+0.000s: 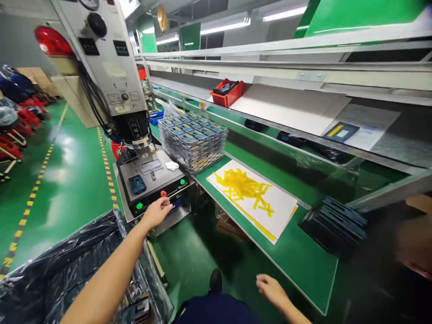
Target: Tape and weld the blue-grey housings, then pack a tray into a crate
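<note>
My left hand [157, 213] reaches forward in front of a benchtop press [123, 76], close to its red stop button [164, 194]. Its fingers are loosely bent and slightly apart, with nothing visible in them. On the press bed lie a dark blue plastic housing [137, 184], a clear frame-like fixture [150, 166] and a crumpled white cloth [172, 166]. My right hand [272, 290] hangs low by the bench's near edge, fingers loosely curled and no object showing. Yellow strips [245, 183] lie heaped on a white board [282, 204] on the green bench [297, 265].
Stacked clear trays of blue parts [194, 139] stand beside the press. Dark panels [337, 222] lean at the bench's right end. A bin lined with black plastic [67, 252] is at lower left. A red bin [227, 92] sits on the shelf above.
</note>
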`<action>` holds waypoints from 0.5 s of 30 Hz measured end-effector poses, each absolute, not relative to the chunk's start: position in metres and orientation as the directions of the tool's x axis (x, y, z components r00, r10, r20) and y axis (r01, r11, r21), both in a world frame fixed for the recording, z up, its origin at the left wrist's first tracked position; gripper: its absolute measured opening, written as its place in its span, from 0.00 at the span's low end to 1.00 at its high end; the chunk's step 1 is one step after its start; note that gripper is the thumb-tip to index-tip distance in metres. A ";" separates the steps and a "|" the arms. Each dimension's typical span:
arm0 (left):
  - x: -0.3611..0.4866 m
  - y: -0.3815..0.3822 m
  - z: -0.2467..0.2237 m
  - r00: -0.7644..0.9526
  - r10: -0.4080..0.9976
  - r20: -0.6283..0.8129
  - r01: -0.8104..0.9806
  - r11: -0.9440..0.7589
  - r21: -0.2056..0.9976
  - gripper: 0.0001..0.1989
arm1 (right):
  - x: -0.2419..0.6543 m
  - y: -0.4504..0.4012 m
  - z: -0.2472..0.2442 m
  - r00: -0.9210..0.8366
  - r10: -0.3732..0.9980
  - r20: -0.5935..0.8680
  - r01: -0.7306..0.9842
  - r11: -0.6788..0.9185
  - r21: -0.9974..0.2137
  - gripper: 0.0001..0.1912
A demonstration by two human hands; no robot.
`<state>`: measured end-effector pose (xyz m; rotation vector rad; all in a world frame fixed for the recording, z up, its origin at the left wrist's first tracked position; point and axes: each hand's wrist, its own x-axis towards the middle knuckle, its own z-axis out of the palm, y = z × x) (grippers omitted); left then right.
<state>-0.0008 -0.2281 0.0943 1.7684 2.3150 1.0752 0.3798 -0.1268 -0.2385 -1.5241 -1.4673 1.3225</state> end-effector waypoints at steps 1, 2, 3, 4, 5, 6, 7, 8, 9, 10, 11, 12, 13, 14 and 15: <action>0.008 -0.210 0.121 -0.334 0.862 0.381 0.850 0.100 0.518 0.26 | 0.375 -0.103 -0.209 -0.188 0.955 -0.228 0.247 -0.179 -0.952 0.07; 0.017 -0.192 0.147 -0.312 0.864 0.395 0.865 0.086 0.494 0.26 | 0.369 -0.083 -0.178 -0.233 0.946 -0.225 0.145 -0.195 -0.970 0.02; 0.025 -0.175 0.173 -0.285 0.868 0.407 0.886 0.076 0.458 0.25 | 0.362 -0.066 -0.146 -0.272 0.935 -0.229 0.055 -0.223 -0.973 0.06; 0.032 -0.159 0.199 -0.263 0.863 0.431 0.908 0.071 0.412 0.24 | 0.356 -0.053 -0.114 -0.303 0.920 -0.247 -0.009 -0.262 -0.965 0.09; 0.037 -0.143 0.224 -0.245 0.854 0.459 0.931 0.075 0.356 0.23 | 0.349 -0.043 -0.084 -0.331 0.911 -0.245 -0.074 -0.284 -0.956 0.09; 0.041 -0.127 0.249 -0.260 0.830 0.494 0.941 0.103 0.322 0.21 | 0.342 -0.036 -0.056 -0.370 0.901 -0.225 -0.139 -0.293 -0.946 0.09; 0.042 -0.110 0.273 -0.261 0.816 0.516 0.950 0.122 0.288 0.21 | 0.335 -0.029 -0.030 -0.406 0.890 -0.208 -0.192 -0.306 -0.933 0.09; 0.042 -0.091 0.296 -0.279 0.800 0.530 0.952 0.159 0.261 0.21 | 0.328 -0.023 -0.008 -0.427 0.886 -0.183 -0.240 -0.306 -0.921 0.09; 0.040 -0.072 0.318 -0.293 0.788 0.541 0.953 0.199 0.227 0.20 | 0.321 -0.017 0.013 -0.444 0.880 -0.167 -0.277 -0.312 -0.909 0.08; 0.036 -0.051 0.339 -0.305 0.773 0.556 0.952 0.240 0.189 0.20 | 0.313 -0.010 0.031 -0.452 0.878 -0.159 -0.308 -0.321 -0.895 0.06; 0.031 -0.028 0.359 -0.310 0.768 0.560 0.949 0.282 0.139 0.21 | 0.305 -0.002 0.046 -0.451 0.878 -0.158 -0.337 -0.332 -0.881 0.04; 0.024 -0.004 0.379 -0.312 0.764 0.564 0.943 0.322 0.086 0.21 | 0.296 0.008 0.060 -0.447 0.880 -0.160 -0.364 -0.342 -0.866 0.01; 0.015 0.021 0.398 -0.308 0.761 0.571 0.935 0.352 0.035 0.22 | 0.286 0.018 0.073 -0.439 0.884 -0.163 -0.391 -0.351 -0.851 0.02; 0.005 0.046 0.417 -0.298 0.760 0.578 0.928 0.372 -0.012 0.23 | 0.276 0.030 0.085 -0.429 0.888 -0.164 -0.418 -0.357 -0.835 0.04; -0.006 0.072 0.436 -0.283 0.754 0.593 0.922 0.384 -0.047 0.24 | 0.265 0.042 0.097 -0.419 0.893 -0.164 -0.449 -0.360 -0.818 0.05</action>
